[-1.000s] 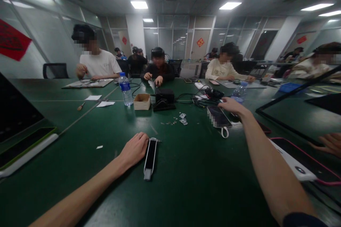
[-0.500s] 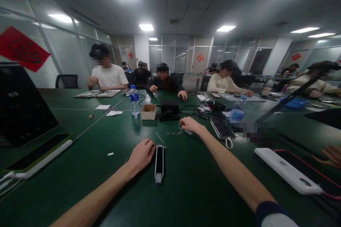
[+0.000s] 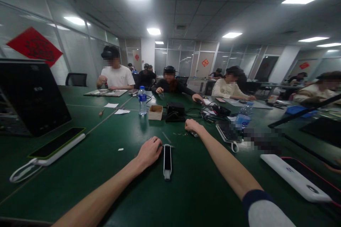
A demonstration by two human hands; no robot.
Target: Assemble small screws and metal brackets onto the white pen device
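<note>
My left hand point(image 3: 149, 150) rests on the green table with bent fingers, close against the upper left edge of a slim device point(image 3: 167, 159) with a black face and pale rim. Its fingertips are mostly hidden, and I cannot tell whether they grip it. Farther forward and to the right, my right hand point(image 3: 193, 126) is closed, fingertips pointing down and hidden. Beneath and beside it lie several tiny shiny pieces point(image 3: 184, 134) and a small silvery object point(image 3: 193, 134), too small to name. A thin clear strip point(image 3: 166, 137) lies between the hands.
Ahead stand a water bottle point(image 3: 142, 103), a small open box point(image 3: 155, 112) and a black device point(image 3: 175, 112) with cables. To the right are a phone point(image 3: 226, 131), another bottle point(image 3: 243, 115) and a white power bank point(image 3: 294, 177). A laptop point(image 3: 34, 95) stands left. Co-workers sit across the table.
The whole view has shifted slightly, with things now farther right. My right hand's fingers look more curled over the small pieces. The co-worker opposite has stretched one arm out toward the right.
</note>
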